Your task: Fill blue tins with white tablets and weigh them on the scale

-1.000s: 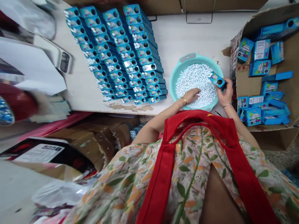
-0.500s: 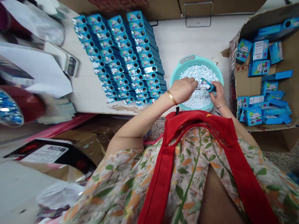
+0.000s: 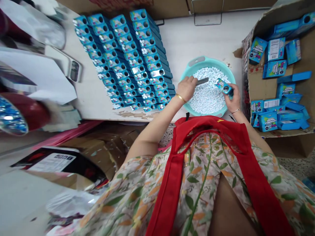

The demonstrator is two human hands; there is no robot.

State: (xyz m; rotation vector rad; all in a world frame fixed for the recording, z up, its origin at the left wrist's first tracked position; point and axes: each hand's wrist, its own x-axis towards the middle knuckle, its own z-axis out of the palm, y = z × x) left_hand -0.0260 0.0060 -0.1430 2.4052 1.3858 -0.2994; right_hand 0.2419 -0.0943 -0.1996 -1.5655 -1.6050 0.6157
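A turquoise basin (image 3: 232, 78) full of small white candies (image 3: 209, 101) sits on the table in front of me. My left hand (image 3: 187, 88), over the basin's left side, is closed round the end of a narrow grey scoop (image 3: 202, 81), which points right above the candies. Over the right side, my right hand (image 3: 232, 99) grips a small blue candy box (image 3: 223, 86), tilted with its printed end toward the scoop. The scoop and the box are apart. Whether candies lie inside the box is hidden.
Left of the basin, several rows of blue candy boxes (image 3: 155, 59) lie stacked, some with candies at their openings. A cardboard carton (image 3: 261, 88) at right holds loose blue boxes. A wire handle (image 3: 208, 24) stands at the back; a white device (image 3: 73, 70) lies far left.
My left hand has drawn back left with the scoop, away from the box. My right hand has shifted slightly right, and the white candies at the box's end no longer show.
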